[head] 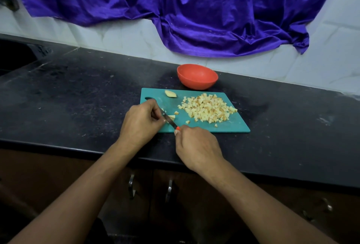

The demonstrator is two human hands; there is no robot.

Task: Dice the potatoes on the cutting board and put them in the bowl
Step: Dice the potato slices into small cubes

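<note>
Potato piece, small and pale, lies at the near left of the teal cutting board. The curled fingertips of the left hand pinch it down against the board. The right hand is closed in a fist round the handle of a knife; only a short orange stub of the handle shows above the fist. The blade runs diagonally up and left from that fist, set against the held piece and right beside the left fingertips. A few loose cubes lie just beside the blade. The diced pile occupies the centre and right of the board: a spread heap of small yellow-white cubes, some with brownish faces, with a few strays toward the near edge. One uncut wedge sits alone near the far left corner, close to the board's handle slot. An orange-red bowl stands on the counter just beyond the board's far edge; whether the two touch cannot be told. The counter is dark stone, dusty and scuffed. Behind it rises a white tiled wall with a purple cloth draped over it. Below the counter edge, two metal cabinet handles show between the forearms.
</note>
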